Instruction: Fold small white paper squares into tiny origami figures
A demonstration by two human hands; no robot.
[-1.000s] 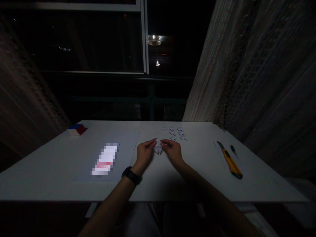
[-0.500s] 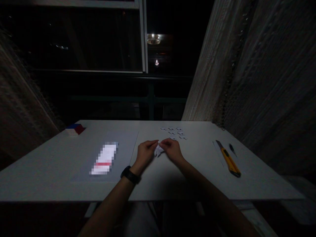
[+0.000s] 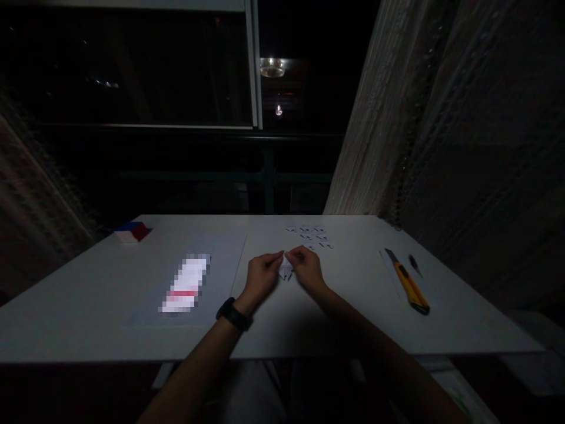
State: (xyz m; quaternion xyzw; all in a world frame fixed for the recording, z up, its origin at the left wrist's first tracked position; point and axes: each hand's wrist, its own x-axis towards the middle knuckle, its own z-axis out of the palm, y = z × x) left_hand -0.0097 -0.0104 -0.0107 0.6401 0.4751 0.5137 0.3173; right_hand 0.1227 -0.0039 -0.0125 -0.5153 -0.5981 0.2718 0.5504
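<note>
A small piece of folded white paper (image 3: 285, 271) is pinched at its upper edge between both hands, just above the white table. My left hand (image 3: 263, 272), with a black watch on its wrist, grips it from the left with thumb and fingertips. From the other side my right hand (image 3: 308, 268) pinches it, its fingers curled close to the left fingertips. Two pointed tips of the paper hang down below the hands. Just beyond them, several small folded paper pieces (image 3: 306, 229) lie in rough rows. The fingers partly hide the held paper's folds.
On the right of the table (image 3: 353, 335) lie a yellow utility knife (image 3: 410, 285) and a small dark pointed tool (image 3: 415, 265). A bright, pixelated phone-like screen (image 3: 188, 282) rests on a large pale sheet (image 3: 227, 250) at left. A blue, red and white block (image 3: 131, 232) stands at the far left.
The folded paper has turned slightly between my fingers, so its two tips now point more evenly downward. Both hands stay in nearly the same place.
</note>
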